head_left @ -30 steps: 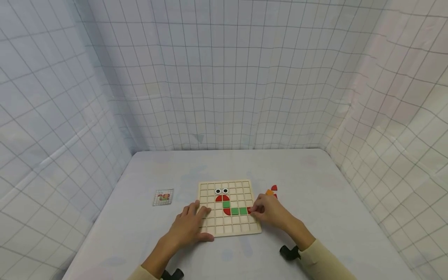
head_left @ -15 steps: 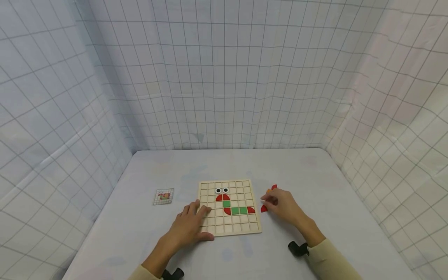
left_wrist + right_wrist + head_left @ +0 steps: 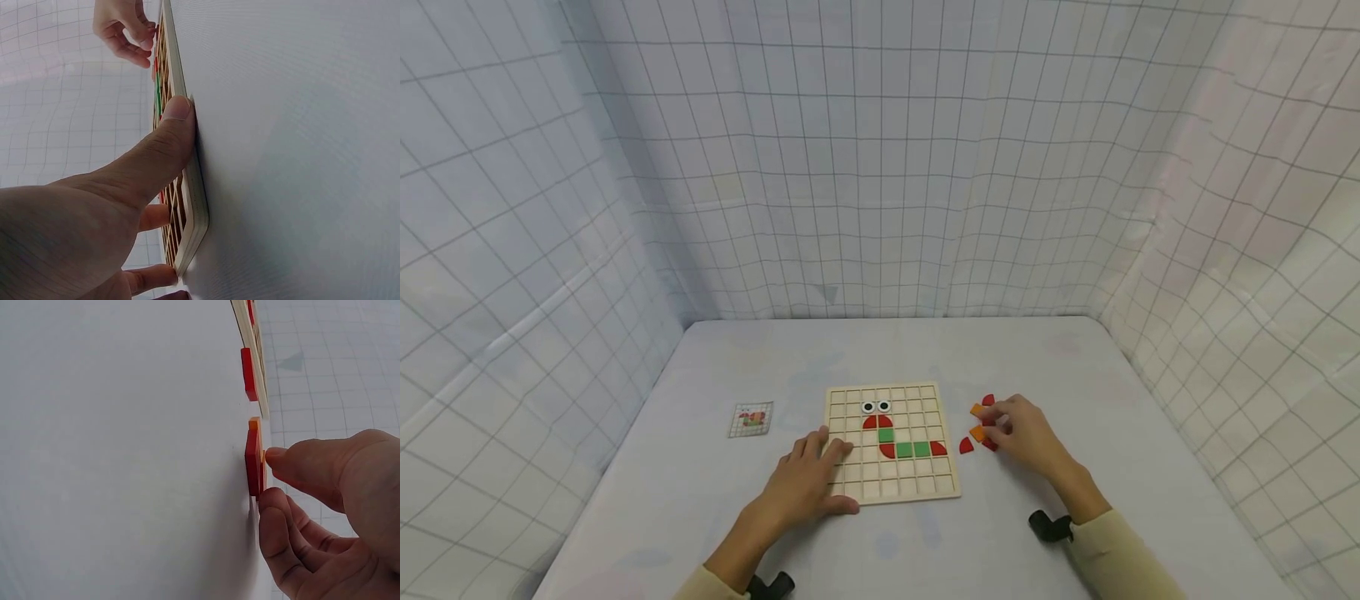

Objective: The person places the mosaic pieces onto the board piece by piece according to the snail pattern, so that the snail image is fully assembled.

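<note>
My left hand (image 3: pixel 808 479) rests on the lower left corner of a wooden grid board (image 3: pixel 857 492), fingers spread, its thumb (image 3: pixel 178 109) along the front edge. On the board lie two eye pieces (image 3: pixel 876 407), red quarter-circle tiles (image 3: pixel 938 448) and green square tiles (image 3: pixel 904 450). Right of the board, my right hand (image 3: pixel 1022 429) hovers low over loose tiles, thumb and index fingertip apart. Its thumb is close to an orange tile (image 3: pixel 977 433), which partly covers a red tile (image 3: pixel 252 462); whether it touches cannot be told. Another orange tile (image 3: pixel 977 410) is by the index finger.
A small picture card (image 3: pixel 751 419) lies left of the board. One loose red tile (image 3: pixel 966 446) is beside the board's right edge, and another (image 3: pixel 988 400) lies farther back. White grid-lined curtains (image 3: pixel 880 167) surround the table (image 3: pixel 1037 350).
My right hand has left the red tile at the end of the green row on the board and moved right to the loose tiles. The left hand stays put.
</note>
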Motion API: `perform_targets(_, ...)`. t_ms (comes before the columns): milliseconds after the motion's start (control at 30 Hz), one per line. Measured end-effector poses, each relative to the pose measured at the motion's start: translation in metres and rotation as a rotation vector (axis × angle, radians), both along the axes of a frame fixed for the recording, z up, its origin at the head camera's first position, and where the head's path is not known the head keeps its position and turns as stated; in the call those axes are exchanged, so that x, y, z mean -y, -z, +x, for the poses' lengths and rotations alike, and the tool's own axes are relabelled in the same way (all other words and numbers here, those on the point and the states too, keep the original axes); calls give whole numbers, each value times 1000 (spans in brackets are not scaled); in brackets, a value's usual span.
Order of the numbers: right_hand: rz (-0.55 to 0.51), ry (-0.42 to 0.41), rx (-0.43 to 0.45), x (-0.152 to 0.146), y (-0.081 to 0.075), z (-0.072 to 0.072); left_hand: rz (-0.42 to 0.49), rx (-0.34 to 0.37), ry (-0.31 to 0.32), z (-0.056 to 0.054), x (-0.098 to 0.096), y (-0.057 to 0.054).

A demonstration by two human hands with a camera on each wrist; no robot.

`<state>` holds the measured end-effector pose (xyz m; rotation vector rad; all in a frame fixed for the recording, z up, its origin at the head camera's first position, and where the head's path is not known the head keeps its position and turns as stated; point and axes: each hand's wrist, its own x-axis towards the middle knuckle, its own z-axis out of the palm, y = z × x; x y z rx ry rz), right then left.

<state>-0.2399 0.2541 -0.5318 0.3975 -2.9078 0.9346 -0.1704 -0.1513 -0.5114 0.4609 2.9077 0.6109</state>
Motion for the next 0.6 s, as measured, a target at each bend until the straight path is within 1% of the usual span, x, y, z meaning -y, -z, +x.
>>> perform_targets(100, 23, 28, 20, -2, 0, -2, -3, 1, 0, 0, 0, 1)
perform_targets(233, 45, 38, 42, -3, 0, -4, -8, 1, -2, 0, 0, 1)
perform_targets(467, 58, 28, 45, -2, -3, -7, -10, -5, 1, 0, 0, -1)
perform_targets(600, 64, 17, 48, -1, -4, -7, 0, 1, 5, 0, 0, 0)
